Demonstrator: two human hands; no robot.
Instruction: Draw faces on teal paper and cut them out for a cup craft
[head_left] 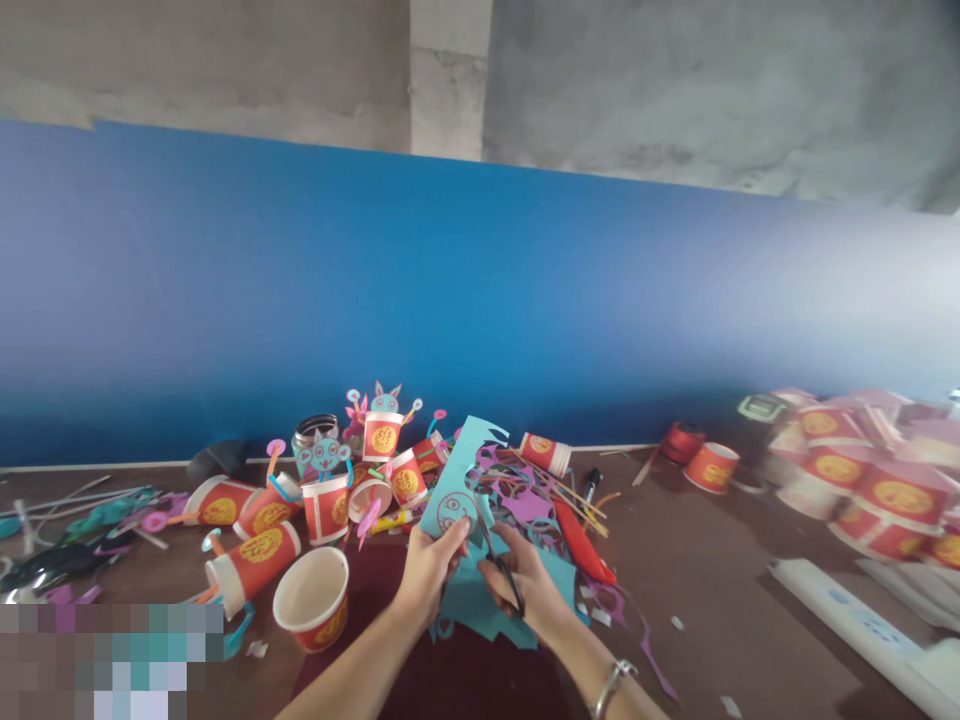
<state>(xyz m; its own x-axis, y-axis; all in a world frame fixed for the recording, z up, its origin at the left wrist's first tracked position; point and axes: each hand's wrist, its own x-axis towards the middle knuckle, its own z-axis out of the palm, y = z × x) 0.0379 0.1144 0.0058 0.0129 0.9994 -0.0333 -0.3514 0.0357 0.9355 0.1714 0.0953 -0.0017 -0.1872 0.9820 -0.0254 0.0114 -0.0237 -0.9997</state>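
My left hand (433,568) is closed on a sheet of light blue paper (466,455) with a round face drawn on it. The sheet is held up at a slant, and its right edge is cut away. In my right hand (531,578) is a pair of scissors (504,572) with dark handles, the blades at the paper beside the drawn face. Whether the blades are apart is hard to see. Below both hands lie more blue paper pieces (480,605). Purple and blue cut scraps (525,497) are heaped just beyond them.
An upright paper cup (311,600) stands left of my hands. Several red cups decorated with paper faces and arms (326,508) crowd the back left. A red-handled tool (583,540) lies right of the scraps. Far right are a cup pile (870,480) and a power strip (855,630).
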